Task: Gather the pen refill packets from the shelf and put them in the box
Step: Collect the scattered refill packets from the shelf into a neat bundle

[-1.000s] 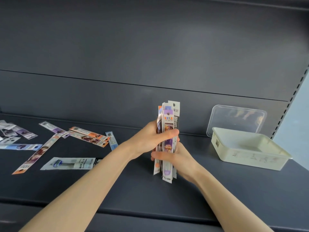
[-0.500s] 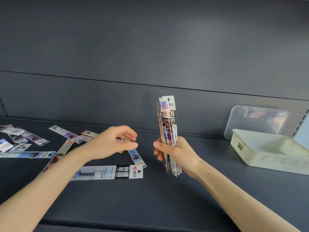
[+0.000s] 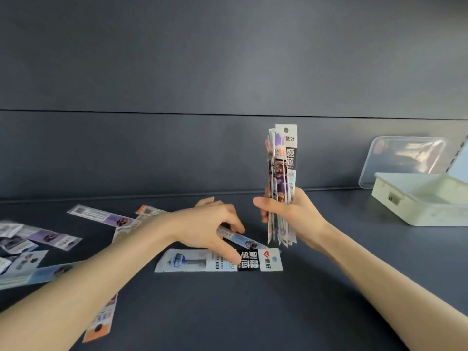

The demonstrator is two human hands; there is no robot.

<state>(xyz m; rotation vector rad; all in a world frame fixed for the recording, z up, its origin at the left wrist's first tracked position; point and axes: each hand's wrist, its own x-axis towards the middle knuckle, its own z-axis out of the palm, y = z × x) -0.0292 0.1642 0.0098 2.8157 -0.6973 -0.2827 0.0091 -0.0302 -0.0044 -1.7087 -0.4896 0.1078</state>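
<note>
On the dark shelf [image 3: 329, 287], we are gripping an upright bundle of refill packets [image 3: 285, 168] in our right hand [image 3: 291, 216], fingers curled round its lower half. Our left hand [image 3: 207, 229] is resting low just beside it, bent fingertips touching a narrow packet [image 3: 247, 242] and thumb lying on a wide packet [image 3: 192, 260]; whether it is pinching either, we cannot tell. Loose packets [image 3: 101, 216] are lying further left, the box [image 3: 410, 206] well off right.

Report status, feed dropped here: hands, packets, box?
Right hand grips upright bundle of packets. Left hand touching a flat packet, grip unclear. Box open, nothing blocking.
</note>
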